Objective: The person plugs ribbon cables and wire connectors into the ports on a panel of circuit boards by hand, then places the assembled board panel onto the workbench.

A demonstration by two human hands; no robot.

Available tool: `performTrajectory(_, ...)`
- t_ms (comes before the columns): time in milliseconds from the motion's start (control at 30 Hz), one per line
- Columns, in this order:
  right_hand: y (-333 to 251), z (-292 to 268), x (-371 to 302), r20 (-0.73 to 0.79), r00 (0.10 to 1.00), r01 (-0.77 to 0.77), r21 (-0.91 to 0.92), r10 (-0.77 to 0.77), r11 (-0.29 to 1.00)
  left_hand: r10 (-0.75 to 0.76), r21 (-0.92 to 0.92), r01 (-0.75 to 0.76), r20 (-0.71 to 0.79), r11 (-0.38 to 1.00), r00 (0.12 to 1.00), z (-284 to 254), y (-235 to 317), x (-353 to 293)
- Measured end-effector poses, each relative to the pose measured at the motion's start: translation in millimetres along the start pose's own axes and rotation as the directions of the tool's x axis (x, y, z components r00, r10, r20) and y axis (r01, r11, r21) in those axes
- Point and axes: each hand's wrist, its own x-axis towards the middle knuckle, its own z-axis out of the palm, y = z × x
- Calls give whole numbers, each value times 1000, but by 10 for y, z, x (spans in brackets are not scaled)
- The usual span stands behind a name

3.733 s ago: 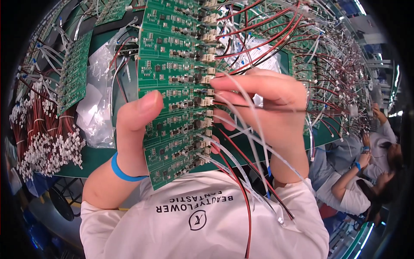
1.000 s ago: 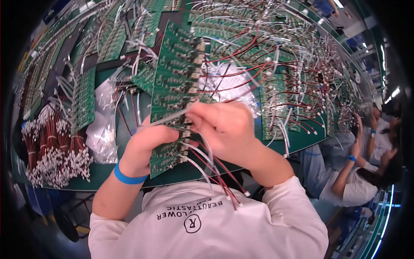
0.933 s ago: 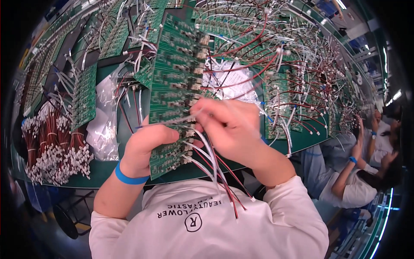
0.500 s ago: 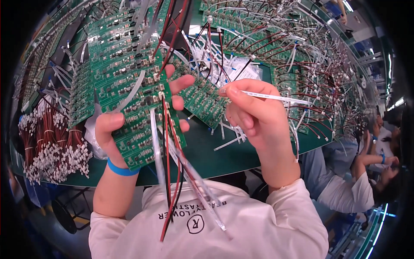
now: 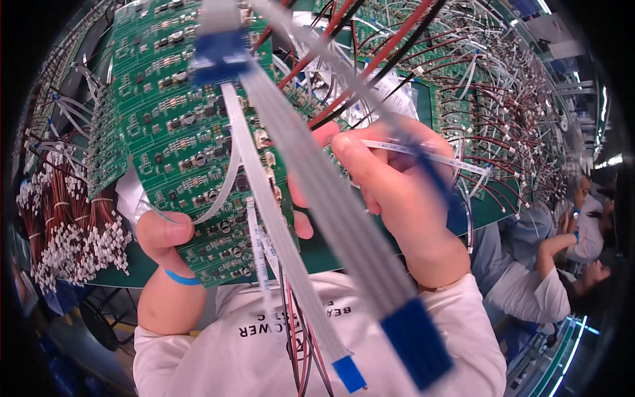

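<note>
A green circuit board panel point(image 5: 178, 142) is gripped in my left hand point(image 5: 165, 235), thumb on its face and the fingers showing past its right edge. White flat ribbon cables point(image 5: 317, 192) with blue ends hang across the panel, blurred and close to the camera. Thin red and black wires point(image 5: 299, 344) dangle below the panel's lower edge. Just right of the panel, my right hand point(image 5: 397, 192) pinches a white flat cable point(image 5: 430, 157) between thumb and forefinger. Its pinched end sits near the panel's right edge; whether they touch is hidden.
Bundles of red and black wires with white connectors point(image 5: 73, 231) lie on the table at left. More green boards with wires point(image 5: 456, 99) cover the right and far side. A clear plastic bag point(image 5: 397, 96) lies behind my right hand. Another person point(image 5: 529, 278) sits at right.
The panel has risen toward the camera and shifted slightly. Ribbon cables with blue ends have swung down across it. My right hand, still pinching the white cable, is closer to the panel's edge.
</note>
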Motion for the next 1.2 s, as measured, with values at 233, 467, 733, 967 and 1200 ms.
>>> performTrajectory(233,194,-48,184,-3,839,536,-164,-544,828,8,-168,-3,34,986,999,34,-49,94)
performTrajectory(467,132,-104,252,235,712,700,-309,-662,644,-18,-352,120,280,928,960,-131,-11,95)
performTrajectory(733,18,-201,255,531,481,848,-484,-698,216,-43,-392,164,299,905,953,-220,5,96)
performTrajectory(967,-1,-244,213,568,485,835,-525,-665,161,-45,-332,138,273,933,961,-163,17,109)
performTrajectory(1200,-19,-170,113,235,852,498,-95,-467,862,-35,-362,154,316,919,948,-104,90,90)
